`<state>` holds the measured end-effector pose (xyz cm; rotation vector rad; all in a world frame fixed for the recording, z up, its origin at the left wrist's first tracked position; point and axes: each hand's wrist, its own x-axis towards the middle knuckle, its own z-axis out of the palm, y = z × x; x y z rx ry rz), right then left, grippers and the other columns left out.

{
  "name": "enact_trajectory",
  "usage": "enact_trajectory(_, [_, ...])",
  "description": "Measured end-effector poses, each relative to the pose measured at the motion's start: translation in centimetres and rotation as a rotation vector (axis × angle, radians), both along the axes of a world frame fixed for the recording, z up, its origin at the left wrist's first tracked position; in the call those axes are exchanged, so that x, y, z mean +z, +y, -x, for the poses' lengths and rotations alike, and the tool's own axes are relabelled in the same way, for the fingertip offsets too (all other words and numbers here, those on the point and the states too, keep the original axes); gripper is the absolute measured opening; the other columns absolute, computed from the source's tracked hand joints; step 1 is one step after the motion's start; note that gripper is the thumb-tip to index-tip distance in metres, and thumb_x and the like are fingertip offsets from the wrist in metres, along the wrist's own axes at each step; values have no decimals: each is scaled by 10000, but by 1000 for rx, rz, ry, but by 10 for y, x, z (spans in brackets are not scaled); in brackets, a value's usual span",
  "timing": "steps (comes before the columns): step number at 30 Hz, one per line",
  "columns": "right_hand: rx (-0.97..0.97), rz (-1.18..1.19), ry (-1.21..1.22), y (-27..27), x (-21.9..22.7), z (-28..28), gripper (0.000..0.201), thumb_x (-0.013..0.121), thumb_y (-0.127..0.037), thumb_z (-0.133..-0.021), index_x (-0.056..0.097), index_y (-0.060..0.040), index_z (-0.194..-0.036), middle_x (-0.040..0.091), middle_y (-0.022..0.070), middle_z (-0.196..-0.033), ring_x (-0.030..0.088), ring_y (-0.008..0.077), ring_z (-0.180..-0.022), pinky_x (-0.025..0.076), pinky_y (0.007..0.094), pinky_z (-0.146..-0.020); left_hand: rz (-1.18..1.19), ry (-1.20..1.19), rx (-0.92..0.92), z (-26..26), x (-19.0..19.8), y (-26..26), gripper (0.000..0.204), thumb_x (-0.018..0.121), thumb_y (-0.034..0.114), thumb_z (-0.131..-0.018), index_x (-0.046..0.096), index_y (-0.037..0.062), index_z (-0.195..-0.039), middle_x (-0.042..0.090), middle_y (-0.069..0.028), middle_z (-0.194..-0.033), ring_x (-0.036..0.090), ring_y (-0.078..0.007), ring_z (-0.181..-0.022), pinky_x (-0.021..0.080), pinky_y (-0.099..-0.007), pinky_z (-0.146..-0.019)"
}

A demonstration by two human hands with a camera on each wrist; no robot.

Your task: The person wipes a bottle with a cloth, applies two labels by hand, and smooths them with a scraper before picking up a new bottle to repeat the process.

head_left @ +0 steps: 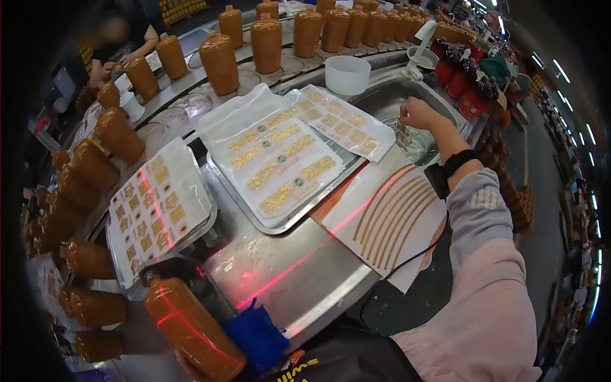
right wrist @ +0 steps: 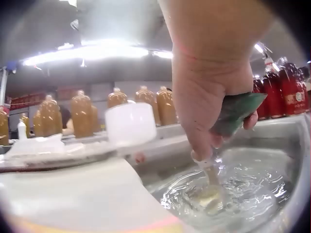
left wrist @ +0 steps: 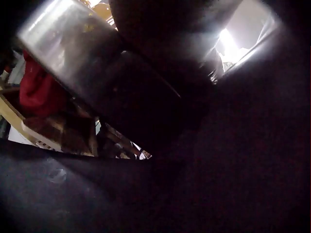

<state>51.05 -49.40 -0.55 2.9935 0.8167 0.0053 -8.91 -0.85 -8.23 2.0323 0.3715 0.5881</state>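
My right hand (head_left: 420, 114) reaches down into a metal sink (right wrist: 296, 194). Its fingertips pinch a small clear strip with a gold patch (right wrist: 210, 198), partly under rippling water. A flat green piece (right wrist: 238, 112) is tucked in the same hand's curled fingers. At the lower left, a glossy brown bottle (head_left: 191, 331) lies tilted with its neck end at a dark bracket (head_left: 175, 266). Only a sliver of my left hand (head_left: 186, 367) shows beneath this bottle; its fingers are hidden, so their grip I cannot tell. The left wrist view is mostly dark.
Trays carry gold decal sheets (head_left: 283, 159) and a sheet of smaller decals (head_left: 153, 216). Curved gold strips (head_left: 394, 216) lie on white paper. A white tub (head_left: 347, 75) stands by the sink. Brown bottles (head_left: 266, 44) line the belt, where another person (head_left: 121, 48) sits. Red laser lines cross the bench.
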Motion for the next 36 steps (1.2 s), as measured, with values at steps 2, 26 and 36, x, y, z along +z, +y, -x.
enact_trajectory(2, [103,-111,-86,21,31,20,164,706,-215,-755,691,-55,-783,632,165,-889,618,331,-900,498,403,-802,-50,44,-11,-10,16,-7,1023,561,612,-866,93,-22,-1518,242,-198,-1527,290,-304,-1400,259,-429,-1128])
enact_trajectory(26, [1011,-685,208,306,132,355,117,691,-71,-810,587,-18,-814,605,135,-1069,623,284,-853,491,351,-746,-373,-87,-129,-28,50,-20,1012,705,406,-849,95,-59,-1509,403,-229,-1445,404,-392,-1310,253,-477,-1116])
enact_trajectory(36, [1059,-644,403,357,126,348,115,670,-86,-861,582,-12,-854,595,99,-1089,578,195,-855,487,297,-710,572,-230,-217,-54,71,10,840,607,240,-938,70,-36,-1521,275,-215,-1517,296,-298,-1412,234,-396,-1152])
